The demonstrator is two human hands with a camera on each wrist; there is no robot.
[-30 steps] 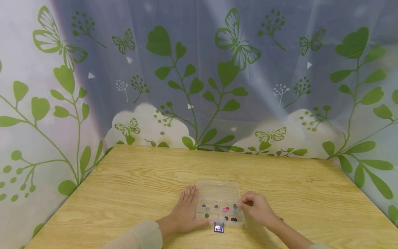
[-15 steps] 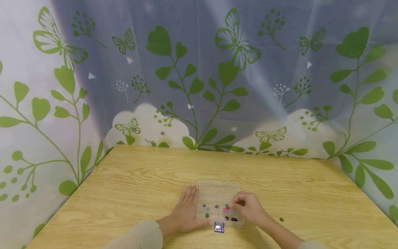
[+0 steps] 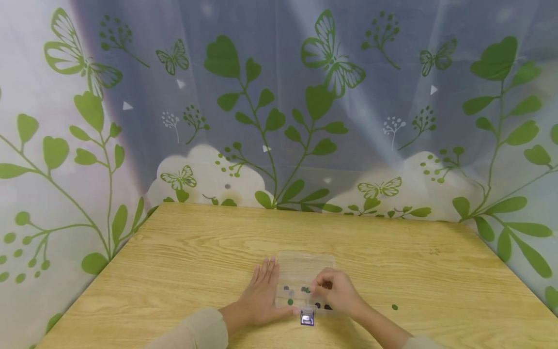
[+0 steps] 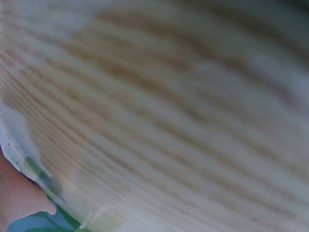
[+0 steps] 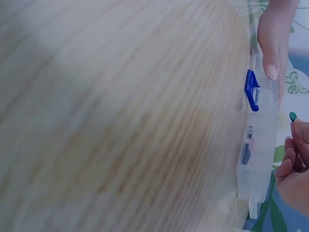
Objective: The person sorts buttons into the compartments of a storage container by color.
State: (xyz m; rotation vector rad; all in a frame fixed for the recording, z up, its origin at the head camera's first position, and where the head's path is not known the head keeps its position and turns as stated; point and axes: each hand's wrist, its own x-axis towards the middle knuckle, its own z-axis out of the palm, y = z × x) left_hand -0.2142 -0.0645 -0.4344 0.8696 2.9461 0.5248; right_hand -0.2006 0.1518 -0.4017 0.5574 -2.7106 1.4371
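Note:
A clear plastic compartment box [image 3: 285, 306] with a blue latch [image 3: 307, 318] lies on the table, its lid [image 3: 305, 264] folded back. My left hand [image 3: 259, 295] stretches along the box's left side, fingers straight, the thumb at its front edge. Over the compartments, my right hand [image 3: 340, 293] pinches a small shiny green gem-like piece [image 5: 292, 116] between thumb and fingertip. Inside the box lie a green piece [image 3: 290, 302], a grey piece [image 3: 286, 288] and dark pieces [image 3: 317, 306]. The right hand hides the back right compartment. In the left wrist view, only a bit of hand shows at the lower left.
A loose green piece [image 3: 395, 307] lies on the wood-grain table [image 3: 209, 242], right of the box. A curtain [image 3: 279, 121] printed with leaves and butterflies hangs behind the table and along its sides.
My right hand has moved left across the box, carrying the green piece from the right compartment side toward the middle. The loose green piece on the table has come out from behind the forearm.

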